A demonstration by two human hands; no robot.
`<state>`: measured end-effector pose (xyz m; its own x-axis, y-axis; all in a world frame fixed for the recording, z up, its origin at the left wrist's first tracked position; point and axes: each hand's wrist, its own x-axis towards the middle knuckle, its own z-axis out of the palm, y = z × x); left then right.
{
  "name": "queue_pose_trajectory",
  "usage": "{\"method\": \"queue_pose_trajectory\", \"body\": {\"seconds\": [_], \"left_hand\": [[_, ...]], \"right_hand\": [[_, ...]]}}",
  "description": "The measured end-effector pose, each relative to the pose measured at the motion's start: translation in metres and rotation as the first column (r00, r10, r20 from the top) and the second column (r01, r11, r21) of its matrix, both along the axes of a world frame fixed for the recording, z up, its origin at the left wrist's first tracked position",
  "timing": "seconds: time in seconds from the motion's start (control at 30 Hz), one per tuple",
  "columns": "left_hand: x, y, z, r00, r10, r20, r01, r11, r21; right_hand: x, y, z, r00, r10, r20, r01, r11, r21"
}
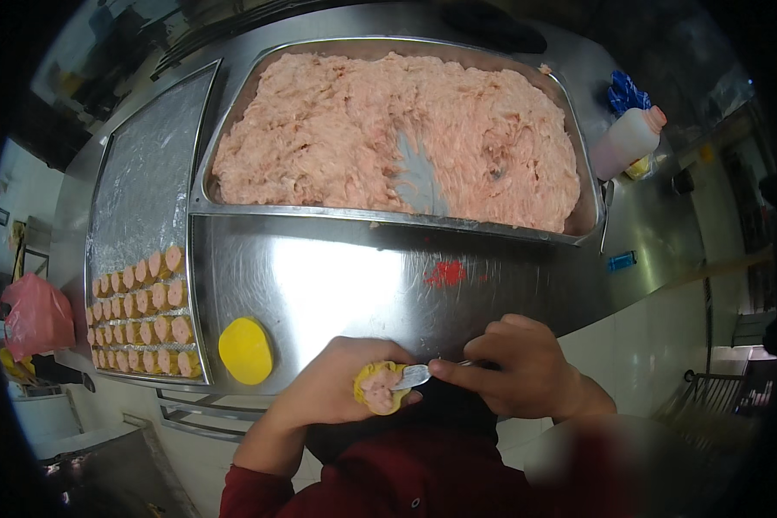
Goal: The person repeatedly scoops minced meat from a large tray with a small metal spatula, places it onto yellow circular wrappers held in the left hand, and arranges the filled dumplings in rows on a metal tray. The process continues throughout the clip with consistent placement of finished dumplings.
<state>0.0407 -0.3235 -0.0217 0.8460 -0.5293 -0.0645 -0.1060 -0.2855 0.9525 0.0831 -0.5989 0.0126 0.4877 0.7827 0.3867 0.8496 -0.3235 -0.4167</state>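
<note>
My left hand (343, 382) is closed around a dumpling with a yellow wrapper (381, 388), its pink filling showing at the top. In my right hand (524, 372) is a small metal spreader (416, 376), its blade touching the filling's edge. A stack of round yellow wrappers (246, 351) lies on the steel table to the left of my hands. Beyond them stands a large steel tray (388, 212) of pink minced meat filling (324, 136), with a scraped patch near its middle. Several filled dumplings (146, 301) stand in rows on a film-covered tray (149, 162) at the left.
Red bits (447, 273) lie in a small heap on the steel table (544, 285). At the right are a plastic bottle (628, 142), blue plastic (627, 94), a metal utensil (607, 217) and a blue lighter-like object (622, 261). A pink plastic bag (35, 317) is beyond the table's left edge.
</note>
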Motion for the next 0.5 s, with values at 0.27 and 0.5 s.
{"method": "queue_pose_trajectory", "body": {"seconds": [0.27, 0.5], "left_hand": [[-0.008, -0.019, -0.016, 0.967, 0.207, 0.148, -0.205, 0.978, -0.032], [-0.012, -0.019, -0.025, 0.926, 0.364, -0.103, -0.376, 0.913, -0.155]], "right_hand": [[-0.002, -0.001, 0.007, 0.998, -0.017, 0.057, 0.025, 0.988, -0.15], [0.007, -0.008, 0.014, 0.974, -0.197, -0.109, 0.193, 0.98, -0.045]]}}
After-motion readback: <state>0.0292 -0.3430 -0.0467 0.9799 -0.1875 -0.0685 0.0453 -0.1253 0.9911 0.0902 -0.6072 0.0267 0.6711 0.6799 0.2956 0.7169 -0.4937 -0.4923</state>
